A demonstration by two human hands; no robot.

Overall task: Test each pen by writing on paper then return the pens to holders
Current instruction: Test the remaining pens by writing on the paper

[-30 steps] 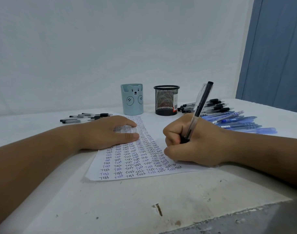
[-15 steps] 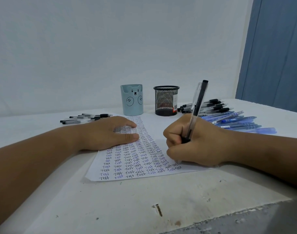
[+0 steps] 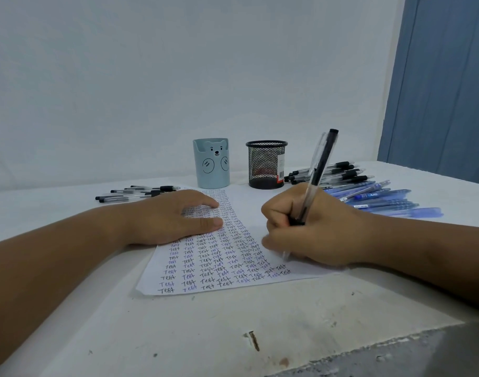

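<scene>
The right hand grips a black pen, fingers curled round its lower barrel, tip down on the paper near the sheet's right edge. The left hand lies flat, fingers straight, pressing the paper's left side. The sheet — filled with rows of "Test" — sits mid-table. Toward the table's back edge stand a blue bear holder and, just right of it, a black mesh holder. Black pens lie at the back left; more black pens and blue pens are heaped at the back right, beside the mesh holder.
</scene>
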